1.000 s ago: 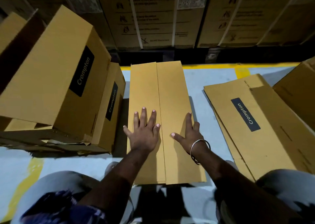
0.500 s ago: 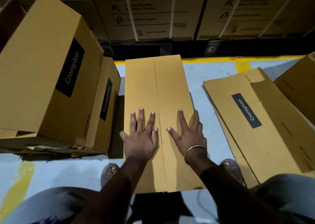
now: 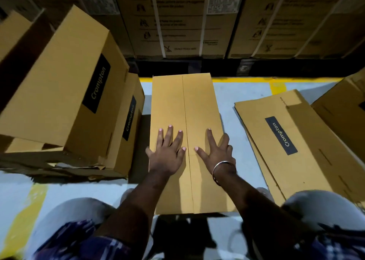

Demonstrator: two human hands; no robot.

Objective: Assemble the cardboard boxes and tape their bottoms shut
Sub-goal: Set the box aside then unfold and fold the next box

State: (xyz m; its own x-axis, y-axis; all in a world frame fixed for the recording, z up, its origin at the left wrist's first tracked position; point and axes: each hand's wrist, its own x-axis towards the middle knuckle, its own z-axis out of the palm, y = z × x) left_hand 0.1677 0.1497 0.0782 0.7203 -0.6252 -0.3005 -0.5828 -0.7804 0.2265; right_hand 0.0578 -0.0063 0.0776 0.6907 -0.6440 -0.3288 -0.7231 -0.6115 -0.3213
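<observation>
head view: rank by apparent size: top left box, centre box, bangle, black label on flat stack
1-2. Top left box and centre box: look alike, nearness unsure.
3. Black label.
4. Bangle.

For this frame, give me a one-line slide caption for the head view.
Left hand and right hand press flat on the box's closed flaps, either side of the untaped seam.

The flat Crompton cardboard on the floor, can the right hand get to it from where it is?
Probably yes. The right hand lies flat on the middle box, and only bare floor lies between it and the flattened Crompton cardboard beside it. Nothing blocks the way.
</observation>
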